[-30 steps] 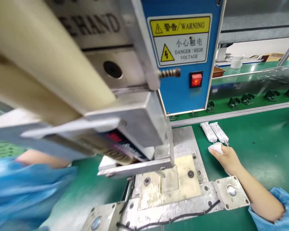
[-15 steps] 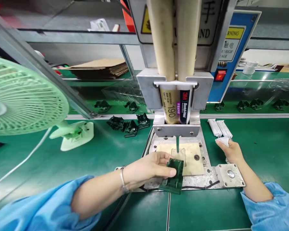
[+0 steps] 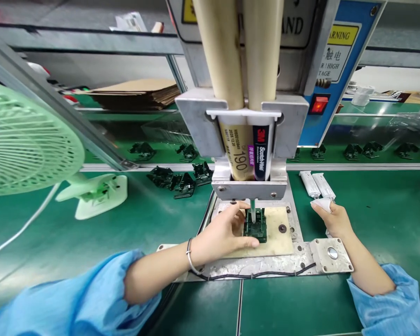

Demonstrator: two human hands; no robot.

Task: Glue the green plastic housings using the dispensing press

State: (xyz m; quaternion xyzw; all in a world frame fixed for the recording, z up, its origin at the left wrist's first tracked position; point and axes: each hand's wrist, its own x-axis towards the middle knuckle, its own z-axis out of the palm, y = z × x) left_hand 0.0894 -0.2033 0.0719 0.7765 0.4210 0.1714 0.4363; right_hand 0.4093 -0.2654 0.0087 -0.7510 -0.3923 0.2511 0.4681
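Observation:
My left hand (image 3: pixel 222 231) grips a small dark green part (image 3: pixel 255 226) and holds it on the beige pad (image 3: pixel 279 235) of the metal fixture plate (image 3: pixel 301 254), right under the dispenser's thin nozzle (image 3: pixel 252 210). Above the nozzle sits a twin adhesive cartridge (image 3: pixel 247 154) in a metal clamp. My right hand (image 3: pixel 332 219) rests on the green mat to the right of the plate, pinching a small white wipe (image 3: pixel 321 204).
A blue machine housing (image 3: pixel 331 60) with a lit red switch (image 3: pixel 317 104) stands behind. Two white tubes (image 3: pixel 317 184) lie by my right hand. A green desk fan (image 3: pixel 28 144) stands at left. Dark parts (image 3: pixel 177 179) lie on the mat and along the rear conveyor (image 3: pixel 371 150). Round buttons (image 3: pixel 332 253) sit on the plate.
My view swung from close on the machine to over the fixture. My left hand carried the green part from the plate's front edge onto the pad under the nozzle. My right hand stayed put.

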